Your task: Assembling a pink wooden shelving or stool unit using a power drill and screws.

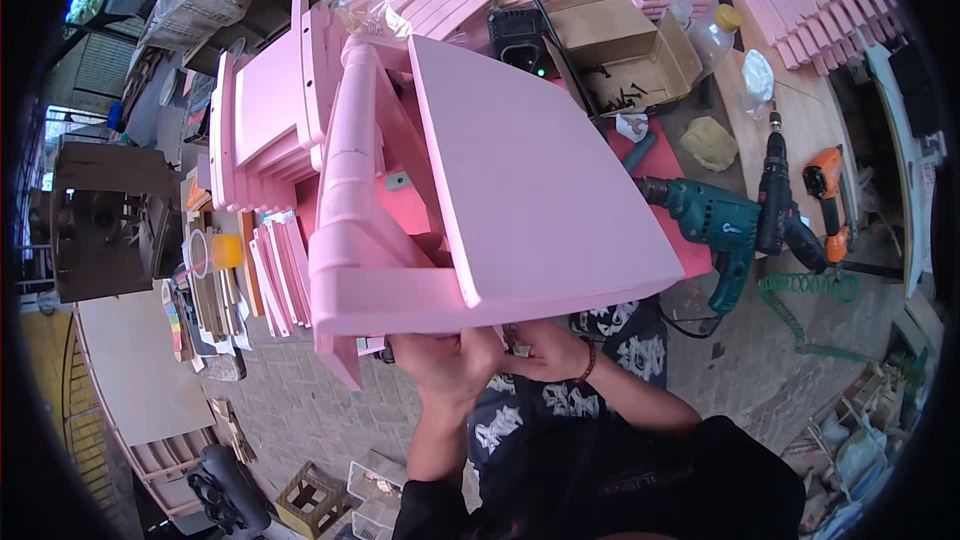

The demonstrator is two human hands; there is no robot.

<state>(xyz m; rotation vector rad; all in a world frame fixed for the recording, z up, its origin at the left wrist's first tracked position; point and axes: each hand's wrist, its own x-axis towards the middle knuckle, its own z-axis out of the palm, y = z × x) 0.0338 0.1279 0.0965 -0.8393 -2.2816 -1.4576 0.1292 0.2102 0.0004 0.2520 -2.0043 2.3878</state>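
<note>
A pink painted wooden piece [550,180], which looks like part of a small chair, stands tilted in front of me. It has a broad flat panel and a rounded turned post [350,150] along its left side. My left hand [445,365] is closed just below its near edge, knuckles up, the fingertips out of sight. Beside it my right hand [552,352] is closed too, thumb and fingers pinched near a small light spot between the hands. What either hand holds is too small or hidden to name.
A green corded drill [715,222], a black driver [775,190] and an orange-black tool [825,190] lie at the right. Behind are a cardboard box of dark screws [635,90], a charger [520,38] and stacked pink parts [265,120]. A green coiled hose [810,287] hangs right.
</note>
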